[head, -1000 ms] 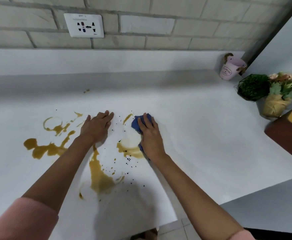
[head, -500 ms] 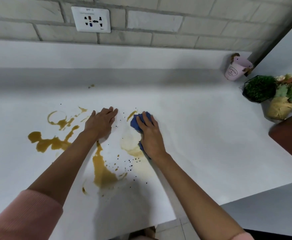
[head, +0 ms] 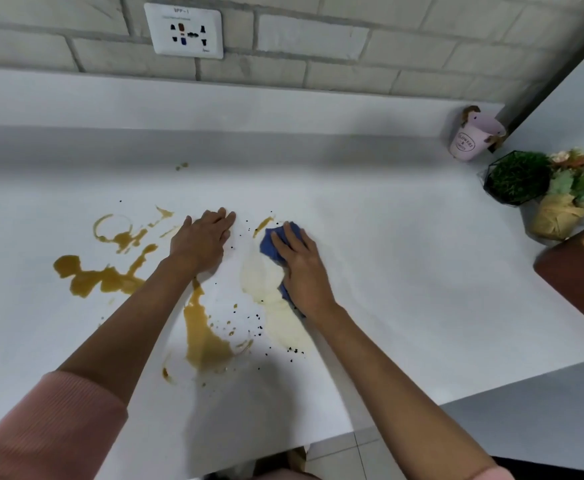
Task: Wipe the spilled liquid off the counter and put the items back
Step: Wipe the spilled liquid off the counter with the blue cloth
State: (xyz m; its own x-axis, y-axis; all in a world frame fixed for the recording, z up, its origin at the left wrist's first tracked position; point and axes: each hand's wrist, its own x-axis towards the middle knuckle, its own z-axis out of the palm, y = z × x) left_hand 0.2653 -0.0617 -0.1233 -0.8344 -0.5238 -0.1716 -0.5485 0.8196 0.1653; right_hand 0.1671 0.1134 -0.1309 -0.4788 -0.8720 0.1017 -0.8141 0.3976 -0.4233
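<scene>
Brown spilled liquid point(head: 204, 337) lies in puddles and streaks across the white counter point(head: 405, 278), with more of it at the left point(head: 100, 278) and small dark specks scattered about. My right hand point(head: 304, 268) presses a blue cloth point(head: 272, 244) flat on the counter with straight fingers; most of the cloth is hidden under the palm. A pale smeared patch point(head: 266, 289) lies just left of that hand. My left hand point(head: 202, 242) rests flat on the counter, fingers straight, beside the spill.
At the back right stand a pink pot point(head: 470, 140), a dark pot of green plants point(head: 515, 178) and a wrapped flower bunch point(head: 567, 206). A brown box point(head: 581, 271) sits at the right edge. A wall socket point(head: 185, 31) is above. The counter's front edge runs near my arms.
My right hand has rubbed the cloth over the puddle beneath it, turning that brown patch into a pale smear. The left hand has stayed put.
</scene>
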